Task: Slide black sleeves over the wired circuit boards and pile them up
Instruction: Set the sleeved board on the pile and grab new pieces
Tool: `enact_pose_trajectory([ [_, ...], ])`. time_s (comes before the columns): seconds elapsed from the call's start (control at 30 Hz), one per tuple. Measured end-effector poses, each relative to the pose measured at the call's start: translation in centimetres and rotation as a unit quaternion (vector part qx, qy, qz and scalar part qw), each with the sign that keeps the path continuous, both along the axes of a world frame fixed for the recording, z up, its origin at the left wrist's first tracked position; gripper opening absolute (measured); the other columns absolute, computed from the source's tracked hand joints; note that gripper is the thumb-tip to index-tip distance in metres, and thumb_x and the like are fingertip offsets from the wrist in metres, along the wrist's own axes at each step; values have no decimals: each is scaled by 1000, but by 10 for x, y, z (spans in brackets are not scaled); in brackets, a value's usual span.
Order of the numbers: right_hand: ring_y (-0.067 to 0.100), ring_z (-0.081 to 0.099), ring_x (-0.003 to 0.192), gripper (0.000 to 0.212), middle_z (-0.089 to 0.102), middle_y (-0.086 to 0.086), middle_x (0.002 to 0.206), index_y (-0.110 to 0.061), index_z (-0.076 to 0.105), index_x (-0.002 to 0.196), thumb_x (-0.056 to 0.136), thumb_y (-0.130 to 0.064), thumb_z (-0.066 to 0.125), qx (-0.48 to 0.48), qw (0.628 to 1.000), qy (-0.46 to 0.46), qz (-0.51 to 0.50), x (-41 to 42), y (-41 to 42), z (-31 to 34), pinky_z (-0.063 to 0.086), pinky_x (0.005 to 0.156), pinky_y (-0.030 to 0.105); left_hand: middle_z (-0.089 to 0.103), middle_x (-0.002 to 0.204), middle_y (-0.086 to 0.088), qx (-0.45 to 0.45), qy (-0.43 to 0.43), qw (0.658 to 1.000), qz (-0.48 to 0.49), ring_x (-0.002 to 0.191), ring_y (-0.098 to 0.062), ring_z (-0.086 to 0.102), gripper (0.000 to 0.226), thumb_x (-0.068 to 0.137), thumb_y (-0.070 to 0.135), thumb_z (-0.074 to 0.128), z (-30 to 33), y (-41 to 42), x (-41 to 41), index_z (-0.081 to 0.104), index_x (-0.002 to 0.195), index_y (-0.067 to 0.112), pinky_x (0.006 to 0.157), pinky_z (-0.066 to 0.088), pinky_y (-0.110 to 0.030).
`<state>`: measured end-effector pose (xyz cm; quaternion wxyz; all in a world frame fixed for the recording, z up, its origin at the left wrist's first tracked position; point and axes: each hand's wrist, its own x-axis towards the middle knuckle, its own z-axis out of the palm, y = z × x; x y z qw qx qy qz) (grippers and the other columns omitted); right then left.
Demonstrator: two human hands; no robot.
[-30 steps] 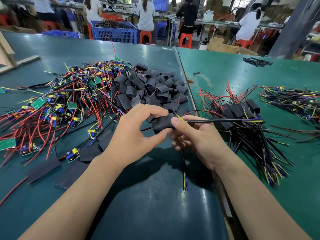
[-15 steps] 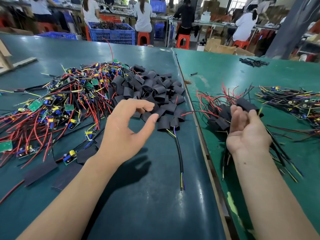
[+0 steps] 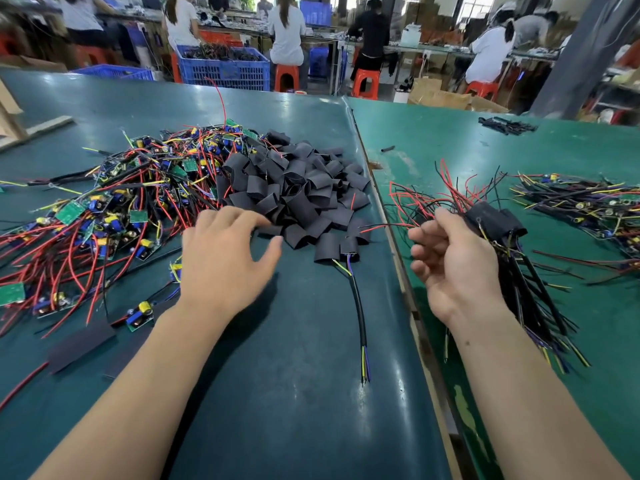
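Note:
My left hand hovers palm down with fingers spread, its fingertips at the near edge of the heap of loose black sleeves; it holds nothing. To its left lies a tangle of bare green circuit boards with red, black and yellow wires. One sleeved board lies at the heap's near edge, its black cable trailing toward me. My right hand hangs loosely curled and empty next to the pile of sleeved boards on the right table.
A second bundle of wired boards lies at the far right. Flat black sleeves lie near my left forearm. A raised seam divides the two green tables. A blue crate and seated people are beyond the far edge.
Both hands held a sleeved board at the centre. My right hand carried it right to the pile and let go. My left hand opened and moved toward the sleeve heap.

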<state>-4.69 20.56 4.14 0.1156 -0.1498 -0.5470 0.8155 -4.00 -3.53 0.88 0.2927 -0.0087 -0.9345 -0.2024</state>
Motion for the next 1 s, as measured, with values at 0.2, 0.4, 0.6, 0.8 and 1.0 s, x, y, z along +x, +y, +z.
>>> enact_pose_trajectory([
  [0.2, 13, 51, 41, 37, 67, 5, 59, -16, 56, 61, 96, -26, 58, 121, 991, 47, 42, 2, -13, -7, 38, 39, 18, 47, 141, -17, 9, -183, 971, 155, 130, -41, 36, 50, 95, 40, 54, -8, -26, -10, 51, 140, 17, 102, 34, -52],
  [0.4, 11, 49, 39, 36, 66, 4, 57, -12, 56, 63, 96, -25, 57, 139, 988, 55, 36, 4, -15, -8, 38, 38, 18, 58, 125, -14, 17, -156, 972, 175, 118, -41, 46, 27, 91, 35, 64, -8, -30, -12, 72, 112, 20, 94, 42, -49],
  [0.6, 11, 49, 39, 37, 66, 4, 56, -12, 55, 62, 96, -24, 58, 143, 987, 54, 45, 4, -18, -9, 37, 38, 18, 61, 112, -13, 21, -125, 967, 219, 114, -39, 45, 18, 93, 34, 62, -5, -28, -10, 74, 101, 22, 93, 34, -52],
  [0.8, 11, 50, 40, 36, 66, 3, 56, -11, 56, 63, 96, -24, 58, 151, 986, 54, 55, 4, -19, -11, 38, 38, 17, 69, 89, -8, 118, 129, 976, 127, 90, -37, 59, 16, 98, 27, 54, 11, -19, -4, 63, 101, 14, 82, 41, -48],
  [1.0, 15, 62, 56, 13, 73, 8, 82, -15, 67, 96, 85, -21, 71, 211, 931, 69, 289, 13, -28, -13, 47, 43, 22, 64, 97, -8, 78, 248, 946, -192, 90, -29, 59, 16, 96, 9, 56, 10, 16, 11, 68, 106, 5, 83, 47, -39],
])
